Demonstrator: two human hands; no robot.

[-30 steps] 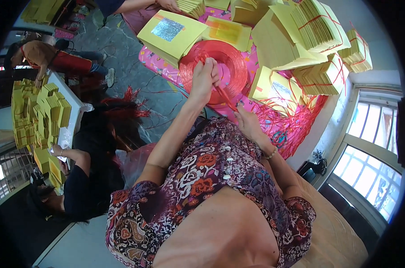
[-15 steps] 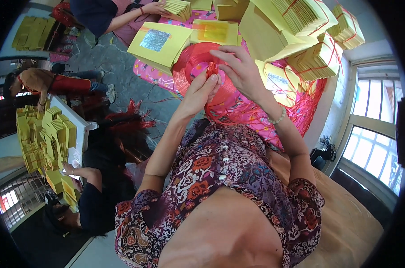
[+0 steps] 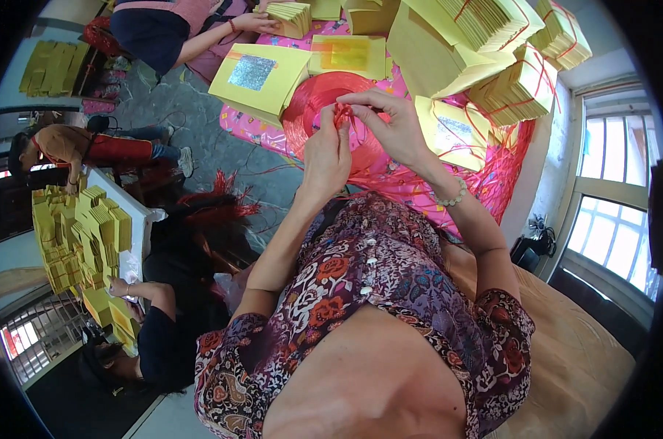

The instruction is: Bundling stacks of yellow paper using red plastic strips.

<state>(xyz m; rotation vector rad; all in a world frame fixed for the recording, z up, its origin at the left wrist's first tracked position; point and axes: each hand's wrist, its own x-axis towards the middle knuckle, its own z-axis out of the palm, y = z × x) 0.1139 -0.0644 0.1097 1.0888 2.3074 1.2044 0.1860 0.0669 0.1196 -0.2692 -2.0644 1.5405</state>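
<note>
Both my hands are raised above a pink patterned tablecloth (image 3: 242, 126). My left hand (image 3: 326, 155) is closed, its fingertips and thumb gripping a bunched red plastic strand (image 3: 342, 113). My right hand (image 3: 394, 126) pinches the same bunch from the other side with thumb and fingers, a beaded bracelet on its wrist. Behind and beneath them lies a wide flat roll of red plastic twine (image 3: 299, 117). Whether the strand is knotted is too small to tell. Left of the roll stands a yellow paper stack with a silver square (image 3: 284, 80); a similar silver-marked yellow stack (image 3: 463, 135) lies to the right.
Bundles of yellow paper tied with red strands (image 3: 518, 91) are piled at the far right. Loose red strands (image 3: 492, 186) spread over the table's right side. A co-worker's hand (image 3: 255, 22) holds yellow paper across the table. At left, other people work by a table with yellow stacks (image 3: 101, 227).
My right hand has closed from spread fingers to a pinch on the red strand. The left hand has shifted slightly left. At left, a co-worker's hand has moved slightly.
</note>
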